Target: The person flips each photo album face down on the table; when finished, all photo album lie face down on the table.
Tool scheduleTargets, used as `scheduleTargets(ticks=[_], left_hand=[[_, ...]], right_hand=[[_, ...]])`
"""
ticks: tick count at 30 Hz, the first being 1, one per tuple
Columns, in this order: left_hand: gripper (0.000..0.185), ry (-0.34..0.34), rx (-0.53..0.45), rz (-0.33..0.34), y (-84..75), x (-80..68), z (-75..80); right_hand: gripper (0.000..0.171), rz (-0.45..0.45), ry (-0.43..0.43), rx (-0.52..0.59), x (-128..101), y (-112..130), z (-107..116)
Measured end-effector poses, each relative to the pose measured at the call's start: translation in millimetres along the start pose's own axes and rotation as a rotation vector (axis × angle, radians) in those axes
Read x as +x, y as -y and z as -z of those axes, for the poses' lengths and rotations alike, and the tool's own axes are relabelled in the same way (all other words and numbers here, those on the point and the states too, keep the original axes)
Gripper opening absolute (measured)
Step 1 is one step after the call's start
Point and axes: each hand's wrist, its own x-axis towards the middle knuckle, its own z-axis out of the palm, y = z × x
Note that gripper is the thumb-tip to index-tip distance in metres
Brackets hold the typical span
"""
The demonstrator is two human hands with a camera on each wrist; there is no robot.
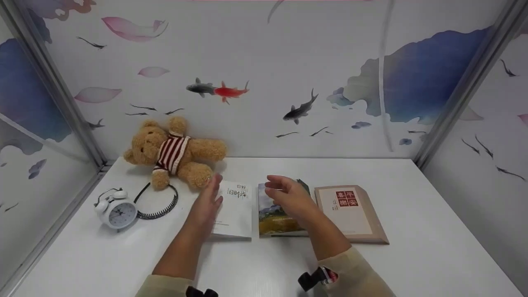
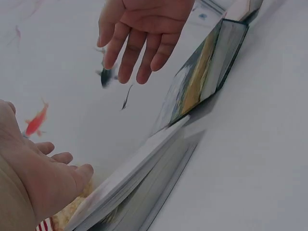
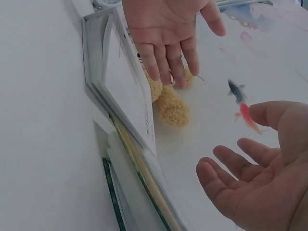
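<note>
Both hands hover released over the white surface (image 1: 412,255): left hand (image 1: 208,204) above the white book's (image 1: 236,210) left edge, right hand (image 1: 288,197) above the landscape-cover book (image 1: 274,218) just right of it

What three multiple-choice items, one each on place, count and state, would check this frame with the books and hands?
1. Where is the alarm clock?
A. left of the books
B. right of the books
C. on the teddy bear

2. How many books lie on the table?
A. two
B. three
C. five

3. How are the left hand and right hand?
A. both fists
B. both gripping books
C. both open, holding nothing

Answers:
1 A, it stands near the table's left edge.
2 B, three lie side by side.
3 C, fingers are relaxed above the books.
</note>
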Motion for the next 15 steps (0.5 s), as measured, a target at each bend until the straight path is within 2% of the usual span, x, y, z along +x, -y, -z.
scheduleTargets(ticks=[4,7,11,15], left_hand=[[0.069,-0.049,0.020,0.012,-7.3,-4.9,28.2],[0.067,-0.058,0.065,0.033,-7.8,-9.5,44.3],[0.066,-0.043,0.098,0.073,-2.9,-14.0,58.0],[0.071,-0.041,0.075,0.124,5.1,-13.8,63.9]], right_hand=[[0.046,-0.024,0.007,0.043,12,2,-20],[0.043,-0.054,-0.006,0.079,19,3,-32],[0.042,-0.070,-0.010,0.100,24,6,-48],[0.044,-0.099,-0.019,0.068,26,4,-62]])
